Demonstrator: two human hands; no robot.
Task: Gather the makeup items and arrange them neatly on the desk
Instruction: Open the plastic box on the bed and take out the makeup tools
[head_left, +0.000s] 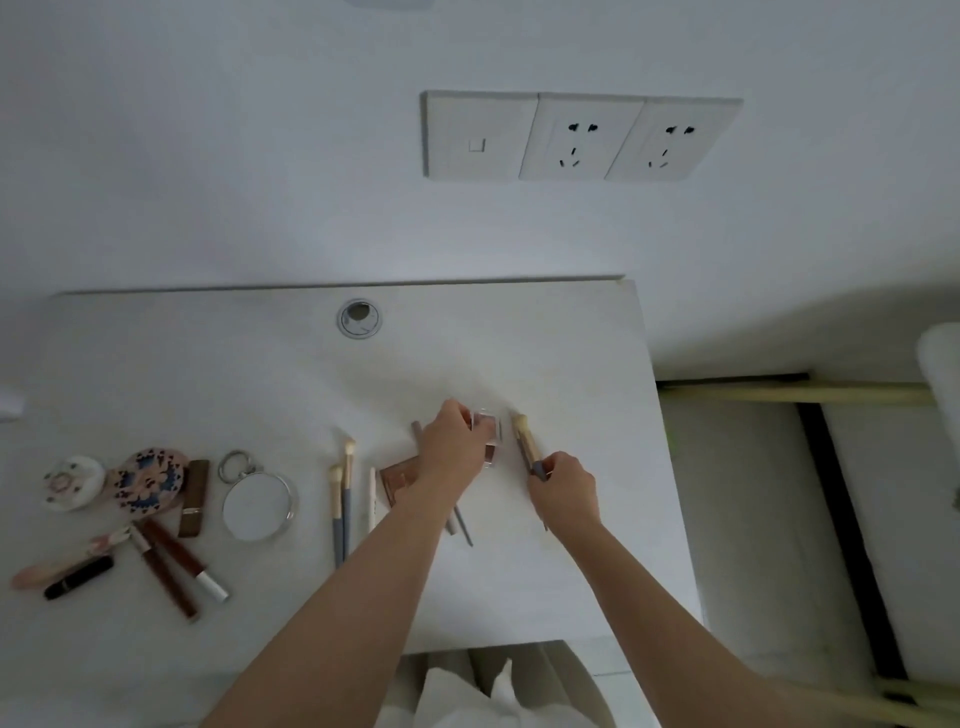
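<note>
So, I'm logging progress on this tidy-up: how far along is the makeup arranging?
Partly done. Two grey-handled brushes already lie parallel mid-desk. In hand: the right hand holds another brush, and the left hand grips a small clear case. Left: the crossed brown tubes and floral compact remain jumbled.

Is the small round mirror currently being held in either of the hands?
No, the round mirror lies untouched on the desk, left of both hands.
</note>
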